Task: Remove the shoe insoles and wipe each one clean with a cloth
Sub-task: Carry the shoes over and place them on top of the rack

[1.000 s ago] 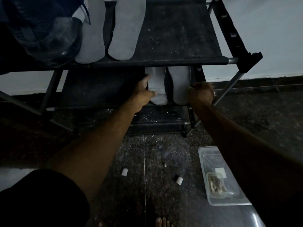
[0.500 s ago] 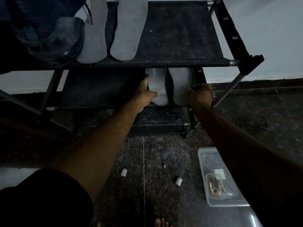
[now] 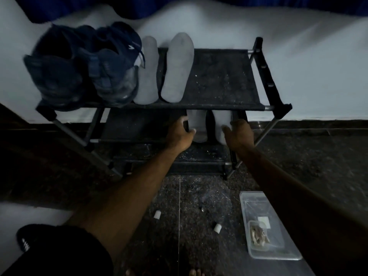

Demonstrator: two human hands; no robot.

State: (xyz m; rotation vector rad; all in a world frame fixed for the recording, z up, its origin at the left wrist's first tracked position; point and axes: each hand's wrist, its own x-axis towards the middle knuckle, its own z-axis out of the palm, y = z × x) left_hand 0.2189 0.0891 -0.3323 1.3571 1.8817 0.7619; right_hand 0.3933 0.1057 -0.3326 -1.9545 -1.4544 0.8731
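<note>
Below, two insoles point(image 3: 198, 126) between hands, left hand point(image 3: 179, 134), right hand point(image 3: 239, 134), fingers relaxed

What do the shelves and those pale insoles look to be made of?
Shelves: apparently black woven fabric, matte and dust-speckled, stretched between metal-looking tubes with a dull silver sheen. Insoles: probably foam with a cloth face, pale grey, matte, softly rounded edges.

The right hand point(image 3: 238, 135) is no longer gripping the black metal shoe rack's point(image 3: 219, 107) right post; its fingers are now lying loosely spread beside the right pale grey foam insole point(image 3: 222, 122) on the middle shelf. The left hand point(image 3: 179, 134) is now sitting slightly lower against the left pale grey insole point(image 3: 197, 124).
</note>
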